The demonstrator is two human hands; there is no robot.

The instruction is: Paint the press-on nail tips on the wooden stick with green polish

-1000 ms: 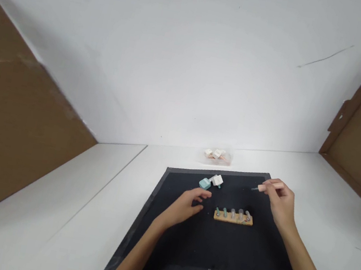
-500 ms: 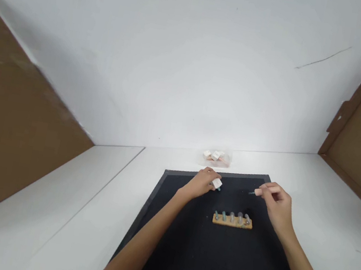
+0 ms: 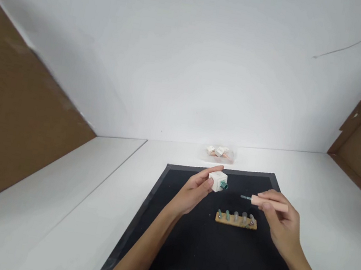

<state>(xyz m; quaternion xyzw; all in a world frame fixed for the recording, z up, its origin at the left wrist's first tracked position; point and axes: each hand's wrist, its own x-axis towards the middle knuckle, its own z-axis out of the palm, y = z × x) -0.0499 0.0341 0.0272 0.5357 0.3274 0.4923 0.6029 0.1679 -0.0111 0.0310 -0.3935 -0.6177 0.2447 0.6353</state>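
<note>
My left hand [image 3: 193, 193] is closed on a white cube-shaped nail polish bottle [image 3: 216, 180]. The bottle is tilted, its uncapped green neck [image 3: 223, 185] pointing right. In my right hand [image 3: 280, 222] is a nail polish brush with a long pale pink cap [image 3: 269, 204] as its handle. Its thin green-coated tip [image 3: 245, 197] points left toward the bottle, with a gap between the two. Below both hands lies a tan strip [image 3: 235, 221] bearing several small upright nail tips, green on the left and clear or greyish on the right.
A black mat [image 3: 195, 249] lies under the strip on the white table [image 3: 93, 194]. Behind the mat, a clear plastic tray [image 3: 209, 158] holds several more white bottles with pink caps. Brown cardboard panels [image 3: 18, 125] flank the table, and a white wall [image 3: 193, 63] stands behind.
My left hand has raised and turned the bottle, bringing its green neck into view on the right side. The brush in my right hand now shows more fully, slightly lower and farther left.
</note>
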